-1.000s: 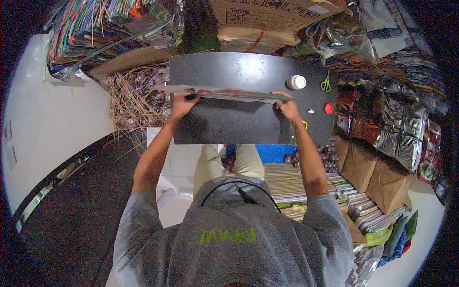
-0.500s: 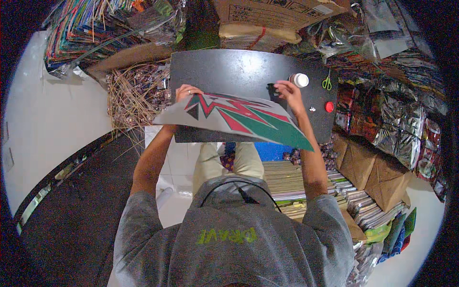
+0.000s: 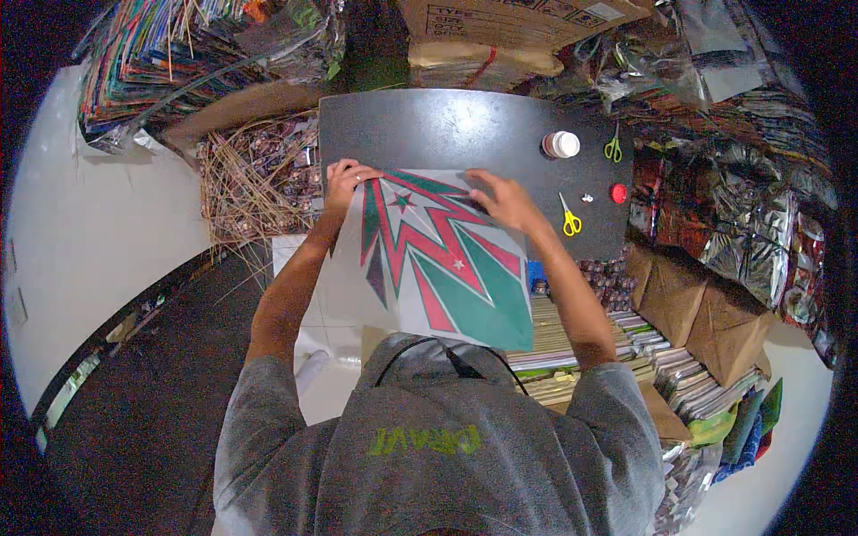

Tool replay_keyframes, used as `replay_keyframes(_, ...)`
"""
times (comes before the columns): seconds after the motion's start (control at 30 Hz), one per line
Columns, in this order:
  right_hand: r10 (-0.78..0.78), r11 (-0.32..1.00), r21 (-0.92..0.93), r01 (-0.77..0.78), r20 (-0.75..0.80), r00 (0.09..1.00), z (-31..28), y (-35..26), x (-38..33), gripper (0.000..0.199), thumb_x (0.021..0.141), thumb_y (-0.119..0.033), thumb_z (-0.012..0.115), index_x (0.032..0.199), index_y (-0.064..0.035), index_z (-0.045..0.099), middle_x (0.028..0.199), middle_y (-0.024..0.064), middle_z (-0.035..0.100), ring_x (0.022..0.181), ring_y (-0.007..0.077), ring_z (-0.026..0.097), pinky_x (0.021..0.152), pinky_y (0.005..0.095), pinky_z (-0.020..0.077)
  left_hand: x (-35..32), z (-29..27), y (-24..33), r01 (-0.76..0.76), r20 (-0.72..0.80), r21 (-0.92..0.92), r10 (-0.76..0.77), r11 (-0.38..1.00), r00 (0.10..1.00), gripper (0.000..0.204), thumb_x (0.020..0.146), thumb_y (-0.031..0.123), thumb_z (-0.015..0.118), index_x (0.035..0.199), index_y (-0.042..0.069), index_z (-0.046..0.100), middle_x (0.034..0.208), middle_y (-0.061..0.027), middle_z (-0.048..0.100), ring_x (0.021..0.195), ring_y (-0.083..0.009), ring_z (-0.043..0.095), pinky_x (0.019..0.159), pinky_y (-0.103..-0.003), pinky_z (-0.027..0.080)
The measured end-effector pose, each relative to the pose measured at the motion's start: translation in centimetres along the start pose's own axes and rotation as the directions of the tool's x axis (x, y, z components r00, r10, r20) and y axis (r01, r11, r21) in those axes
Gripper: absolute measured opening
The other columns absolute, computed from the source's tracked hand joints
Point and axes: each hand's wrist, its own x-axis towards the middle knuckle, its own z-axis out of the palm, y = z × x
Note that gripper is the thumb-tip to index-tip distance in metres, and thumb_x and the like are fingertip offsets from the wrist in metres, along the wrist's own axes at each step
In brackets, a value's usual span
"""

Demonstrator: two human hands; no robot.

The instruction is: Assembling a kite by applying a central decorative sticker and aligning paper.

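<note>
A thin sheet (image 3: 420, 237) with a red, green, black and white star-and-zigzag pattern lies partly on the dark table (image 3: 429, 129) and hangs over its near edge. My left hand (image 3: 347, 179), with a ring on one finger, is closed on the sheet's far left corner. Bent over the sheet's far right edge, my right hand (image 3: 502, 201) has thumb and fingers drawn together. A small dark patch shows at its fingertips; whether it is a separate piece or part of the pattern, I cannot tell.
On the table's right are a white-capped jar (image 3: 562, 145), green-handled scissors (image 3: 612, 147), yellow-handled scissors (image 3: 570, 221) and a red lid (image 3: 618, 193). Thin sticks (image 3: 259, 192) lie at the left. A cardboard box (image 3: 527, 22), stacked sheets and brown paper packages (image 3: 715, 330) surround the table.
The sheet has swung down toward me and turned its pattern upward. My right hand has moved left and nearer, onto the sheet's edge. The yellow-handled scissors have come into sight.
</note>
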Motion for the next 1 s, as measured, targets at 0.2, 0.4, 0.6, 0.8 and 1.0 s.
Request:
replay_keyframes(0.2,-0.215,0.931,-0.325,0.164,-0.128,0.968,4.5,1.5,0.9,0.053,0.101,-0.037,0.056,0.148,-0.0132,0.047,0.152,0.0130,0.050,0.143,0.0388,0.042,0.118,0.0531,0.0346,0.8,-0.1,1.4,-0.007,-0.031,0.022,0.007,1.000,0.999,0.030,0.076,0.031,0.077,0.105,0.026,0.079,0.107,0.0069,0.074,0.105,-0.0215,0.058,0.100,-0.042,0.034)
replay_keyframes(0.4,-0.205,0.898,-0.432,0.090,-0.228,0.952,7.0,0.7,3.1,0.058,0.101,-0.042,0.055,0.151,-0.0152,0.044,0.159,0.0113,0.042,0.149,0.0349,0.035,0.121,0.0567,0.0267,0.8,0.2,1.0,-0.038,-0.020,0.070,0.040,0.997,0.999,0.032,0.074,0.030,0.079,0.106,0.025,0.079,0.109,0.0073,0.074,0.103,-0.0208,0.058,0.100,-0.044,0.034)
replay_keyframes(0.6,-0.155,0.916,-0.402,0.006,-0.340,0.928,8.3,0.9,3.9,0.059,0.100,-0.036,0.057,0.152,-0.0109,0.042,0.156,0.0133,0.044,0.148,0.0347,0.036,0.120,0.0561,0.0268,0.4,0.4,0.8,-0.075,-0.030,0.108,0.078,0.991,0.996,0.031,0.080,0.022,0.073,0.111,0.025,0.078,0.112,0.0070,0.073,0.106,-0.0204,0.059,0.100,-0.045,0.034)
replay_keyframes(0.8,-0.171,0.920,-0.391,-0.005,-0.414,0.894,8.3,0.9,4.3,0.062,0.098,-0.031,0.060,0.152,-0.0082,0.039,0.148,0.0136,0.051,0.145,0.0343,0.039,0.119,0.0585,0.0270,0.0,-1.6,-0.8,-0.271,0.144,0.165,0.248,0.948,0.958,0.045,0.085,0.009,0.065,0.127,0.026,0.071,0.126,0.0057,0.067,0.112,-0.0210,0.059,0.099,-0.045,0.039)
replay_keyframes(1.0,-0.142,0.892,-0.446,-0.078,-0.439,0.887,8.8,1.2,4.6,0.060,0.098,-0.030,0.060,0.151,-0.0092,0.041,0.143,0.0114,0.056,0.143,0.0317,0.043,0.121,0.0615,0.0209,-0.6,-2.5,0.6,-0.308,0.240,0.324,0.237,0.895,0.941,0.052,0.086,0.007,0.061,0.136,0.022,0.064,0.134,0.0033,0.063,0.119,-0.0233,0.057,0.099,-0.047,0.041)
